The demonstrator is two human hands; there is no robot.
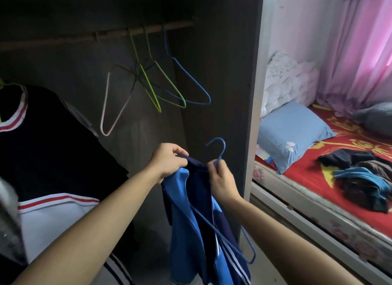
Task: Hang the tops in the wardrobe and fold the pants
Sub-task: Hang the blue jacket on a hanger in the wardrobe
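Landmark: the open wardrobe (pixel 250 93), its dark inside filling the left and middle of the view.
Left hand (pixel 169 160): in front of the wardrobe opening, low and near the middle; the fingers are curled tight over the navy collar edge of the blue top (pixel 186 210), bunching it.
Right hand (pixel 221 178): in front of the wardrobe's right side panel, just right of the left hand; thumb and fingers pinch the neck of the blue hanger (pixel 222 150) just under its hook.
Blue top: hangs down from both hands before the lower part of the wardrobe opening; light blue with navy panels and white stripes near the bottom.
Blue hanger: its hook stands up above the right hand, outside the wardrobe; its wire frame runs down across the front of the top, and one shoulder end sticks out past the cloth on the right.
Rail (pixel 63 40): crosses the upper part of the wardrobe.
Empty hangers: a pink hanger (pixel 106 106), two green hangers (pixel 167 81) and another blue wire hanger (pixel 195 81) hang from the rail inside the wardrobe, bunched and tilted.
Dark top (pixel 53 136): hangs at the left inside the wardrobe; black with red-and-white trim.
Bed (pixel 307 174): to the right of the wardrobe, with a red cover.
Pile of clothes (pixel 360 172): lies crumpled on the bed, well apart from the wardrobe; which pieces are pants I cannot tell.
Blue pillow (pixel 290 134): on the bed, near the wardrobe's right side panel.
Pink curtain (pixel 360 40): beyond the bed, far right of the wardrobe.
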